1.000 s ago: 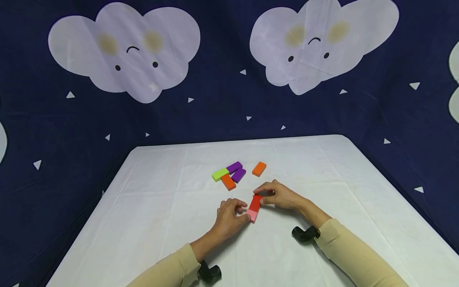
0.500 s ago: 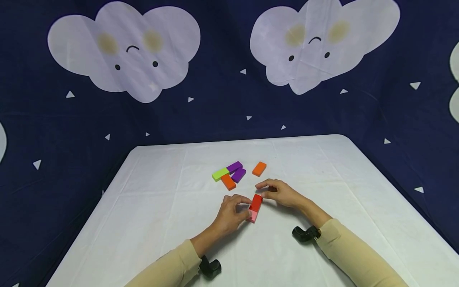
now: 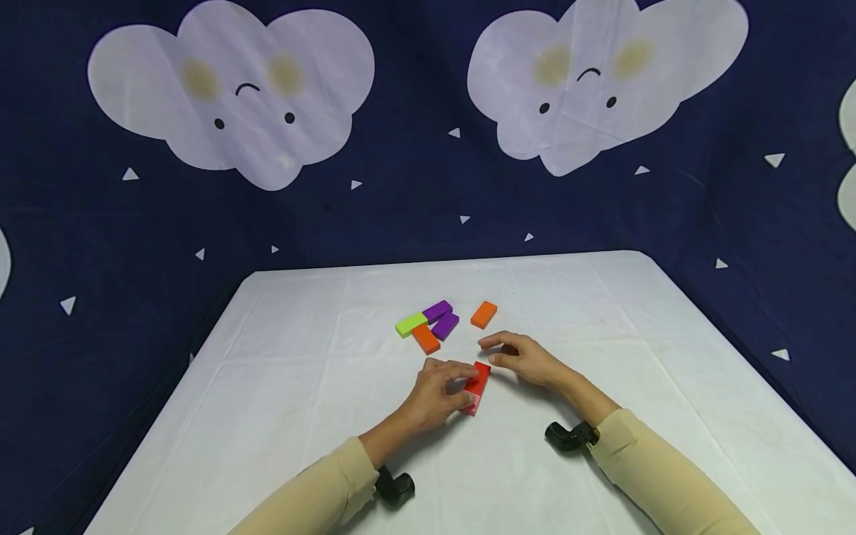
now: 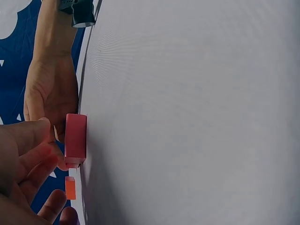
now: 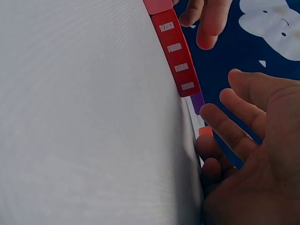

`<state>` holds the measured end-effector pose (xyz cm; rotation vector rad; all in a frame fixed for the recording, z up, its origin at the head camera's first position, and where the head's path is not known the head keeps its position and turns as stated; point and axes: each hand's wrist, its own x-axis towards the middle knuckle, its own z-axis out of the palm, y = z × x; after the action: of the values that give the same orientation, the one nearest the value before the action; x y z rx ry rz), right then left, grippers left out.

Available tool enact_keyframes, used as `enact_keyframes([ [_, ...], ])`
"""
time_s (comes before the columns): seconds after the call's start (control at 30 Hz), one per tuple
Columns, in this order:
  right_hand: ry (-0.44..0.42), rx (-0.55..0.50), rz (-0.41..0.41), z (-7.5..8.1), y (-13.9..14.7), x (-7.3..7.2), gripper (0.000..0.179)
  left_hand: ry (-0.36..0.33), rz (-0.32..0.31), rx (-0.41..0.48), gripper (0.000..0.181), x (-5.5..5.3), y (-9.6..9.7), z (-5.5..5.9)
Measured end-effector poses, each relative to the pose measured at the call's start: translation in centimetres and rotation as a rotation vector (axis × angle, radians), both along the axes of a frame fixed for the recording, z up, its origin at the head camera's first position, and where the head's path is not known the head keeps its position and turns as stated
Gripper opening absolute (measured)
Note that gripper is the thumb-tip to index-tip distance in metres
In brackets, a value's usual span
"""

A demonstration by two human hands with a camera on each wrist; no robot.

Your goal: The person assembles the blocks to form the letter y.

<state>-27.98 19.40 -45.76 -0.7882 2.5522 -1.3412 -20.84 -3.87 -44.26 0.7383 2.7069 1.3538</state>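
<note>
A red block [image 3: 482,374] and a pink block [image 3: 471,409] lie end to end on the white table, the pink one nearer the person. My left hand [image 3: 431,395] hovers at their left side, its fingers loosely bent over them and overlapping both in the head view. Seen from the left wrist, the thumb is apart from the pink block [image 4: 76,138]. Just beyond the far end of the red block, my right hand [image 3: 528,360] holds nothing, its fingers relaxed. The right wrist view shows pale rectangular marks on the side of the red block [image 5: 174,54].
Further back on the white table [image 3: 321,416] lie a green block [image 3: 410,325], two purple blocks [image 3: 444,326] and an orange block [image 3: 426,339], grouped together. Another orange block [image 3: 484,315] sits apart to their right. A dark blue cloud-patterned cloth [image 3: 414,215] hangs behind.
My right hand has let go of the red block and drawn back slightly from its far end. My left hand has shifted forward and right, over the two blocks.
</note>
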Motion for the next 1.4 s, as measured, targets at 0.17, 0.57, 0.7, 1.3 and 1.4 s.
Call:
enact_keyframes([
  [0.17, -0.012, 0.000, -0.016, 0.2, -0.1, 0.1, 0.033, 0.000, -0.013, -0.030, 0.035, -0.1, 0.0, -0.1],
  [0.57, 0.029, -0.008, -0.154, 0.4, -0.5, -0.3, 0.037, 0.004, -0.035, -0.085, 0.037, -0.2, 0.2, 0.2],
  [0.7, 0.066, 0.027, -0.251, 0.9, -0.8, -0.5, 0.045, 0.013, -0.041, -0.092, 0.037, -0.2, 0.2, 0.2],
  [1.3, 0.128, 0.149, -0.470, 1.5, -1.6, -3.2, 0.067, 0.047, -0.039, -0.102, 0.035, -0.5, 0.3, -0.3],
  [1.4, 0.124, 0.175, -0.481, 1.6, -1.6, -3.6, 0.068, 0.048, -0.043, -0.103, 0.035, -0.5, 0.3, -0.2],
])
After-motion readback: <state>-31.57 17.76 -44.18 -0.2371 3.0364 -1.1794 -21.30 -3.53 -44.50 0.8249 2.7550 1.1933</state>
